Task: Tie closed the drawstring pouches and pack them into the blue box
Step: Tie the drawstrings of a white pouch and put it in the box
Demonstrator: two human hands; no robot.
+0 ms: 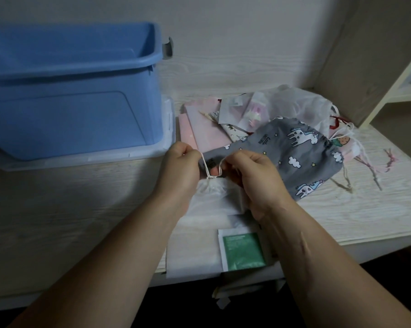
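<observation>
Pale wood-grain surface [57, 209] is shared by the blue box [69, 102], at left, and a translucent white pouch [214, 200], at centre. Its drawstring [208, 168] is pinched by the left hand [180, 166] and the right hand [254, 176]. The tying is judged under way, and a firm outward pull is called for next.

The box [69, 95] stands on a lid [81, 160] at the table's [57, 209] back left corner; right of it, toward the back right corner, lies a pile of pouches [247, 110], with a cloth pouch [301, 157] on its front side. Before the pile, the near pouch [214, 200] lies between the left hand [179, 164] and right hand [254, 176], which pinch its drawstring [209, 166] above it; a packet [243, 252] lies at the front edge.
</observation>
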